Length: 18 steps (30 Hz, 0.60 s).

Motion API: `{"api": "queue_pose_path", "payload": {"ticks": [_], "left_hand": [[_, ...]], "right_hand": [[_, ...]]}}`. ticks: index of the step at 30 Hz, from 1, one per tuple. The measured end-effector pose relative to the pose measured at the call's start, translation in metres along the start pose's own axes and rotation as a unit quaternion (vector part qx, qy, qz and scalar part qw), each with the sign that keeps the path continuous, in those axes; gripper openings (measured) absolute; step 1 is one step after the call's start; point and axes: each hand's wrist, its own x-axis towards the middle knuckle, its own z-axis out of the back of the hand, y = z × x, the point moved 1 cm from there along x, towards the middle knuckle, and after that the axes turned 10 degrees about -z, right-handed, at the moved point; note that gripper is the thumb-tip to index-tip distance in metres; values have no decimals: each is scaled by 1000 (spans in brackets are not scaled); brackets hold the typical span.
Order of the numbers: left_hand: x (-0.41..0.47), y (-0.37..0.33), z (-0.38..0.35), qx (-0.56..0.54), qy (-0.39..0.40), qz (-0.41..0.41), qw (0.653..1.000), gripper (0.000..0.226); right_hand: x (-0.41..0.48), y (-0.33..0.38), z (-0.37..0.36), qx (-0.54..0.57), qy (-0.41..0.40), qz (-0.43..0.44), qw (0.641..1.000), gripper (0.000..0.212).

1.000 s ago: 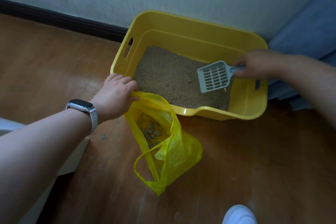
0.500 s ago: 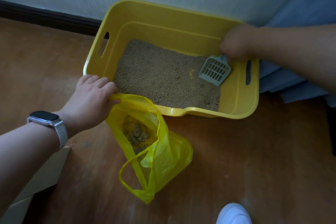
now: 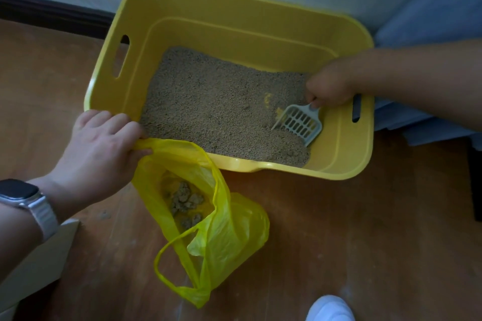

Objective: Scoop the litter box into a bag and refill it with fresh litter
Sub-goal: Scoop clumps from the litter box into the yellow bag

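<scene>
A yellow litter box (image 3: 234,10) stands on the wooden floor against the wall, holding tan litter (image 3: 216,104). My right hand (image 3: 331,83) grips the handle of a grey slotted scoop (image 3: 300,122), whose blade digs into the litter at the box's right end. My left hand (image 3: 101,148) holds one handle of a yellow plastic bag (image 3: 229,232) against the box's near-left rim. The bag hangs open on the floor with several litter clumps (image 3: 185,203) inside.
A white shoe tip (image 3: 330,307) shows at the bottom edge. A pale cardboard piece (image 3: 34,268) lies at the lower left. Blue fabric (image 3: 430,15) sits to the right of the box. A dark baseboard (image 3: 52,13) runs along the wall.
My right hand has lowered the scoop from above the litter into the litter at the box's right end. The left hand and bag have stayed at the rim.
</scene>
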Motion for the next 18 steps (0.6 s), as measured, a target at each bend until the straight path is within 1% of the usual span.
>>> {"api": "queue_pose_path", "payload": {"ticks": [1,9,13,18], "left_hand": [[0,0,-1,0,-1,-1,1000,37],[0,1,-1,2,-9,-4,1000,37],[0,1,-1,7,-11,-5,1000,37],[0,0,0,6,-5,-3,1000,35]], "right_hand": [[1,0,-2,3,16,3,1000,29],[2,8,-6,23,75,47,996,37],[1,17,-14,110,76,62,989,37],[-1,35,-27,208,40,47,976,34]]}}
